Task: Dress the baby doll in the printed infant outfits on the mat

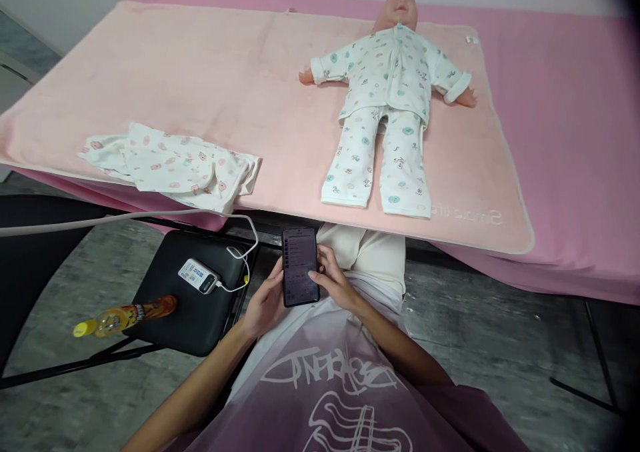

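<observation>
A dark smartphone point(300, 267) is held upright over my lap, its screen lit with a list and a lower panel. My left hand point(265, 302) grips its left edge. On the other side, my right hand point(336, 280) holds the right edge, with the thumb over the screen. Beyond the phone, a baby doll point(401, 11) lies face up on a pink blanket point(260, 72), arms spread. It wears a white patterned top point(390, 72) and matching trousers point(353, 159). Folded baby clothes point(175, 165) with pink prints lie near the blanket's front left edge.
A black folding chair point(195, 325) stands at my left, bearing a white power bank point(199, 277) with a cable point(150, 215) and a yellow-capped drink bottle point(127, 317) lying on its side. The table's pink cover point(565, 139) extends rightward.
</observation>
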`<action>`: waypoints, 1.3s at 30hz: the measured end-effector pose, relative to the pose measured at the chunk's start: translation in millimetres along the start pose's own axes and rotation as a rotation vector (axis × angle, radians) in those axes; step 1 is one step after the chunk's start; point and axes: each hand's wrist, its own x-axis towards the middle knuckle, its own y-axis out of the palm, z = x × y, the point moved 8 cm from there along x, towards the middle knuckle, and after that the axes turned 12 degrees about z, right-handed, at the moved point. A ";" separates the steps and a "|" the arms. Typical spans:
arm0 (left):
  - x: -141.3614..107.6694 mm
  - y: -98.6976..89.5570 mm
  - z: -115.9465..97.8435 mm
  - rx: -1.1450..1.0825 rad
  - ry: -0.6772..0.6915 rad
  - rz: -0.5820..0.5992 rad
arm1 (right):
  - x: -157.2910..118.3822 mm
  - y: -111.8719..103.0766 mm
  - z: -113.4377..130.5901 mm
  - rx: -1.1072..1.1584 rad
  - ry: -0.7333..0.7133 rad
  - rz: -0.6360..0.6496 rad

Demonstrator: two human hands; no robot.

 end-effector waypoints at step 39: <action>0.4 -3.9 -1.4 0.133 -0.020 -0.034 | -4.4 2.2 9.6 0.065 0.020 0.144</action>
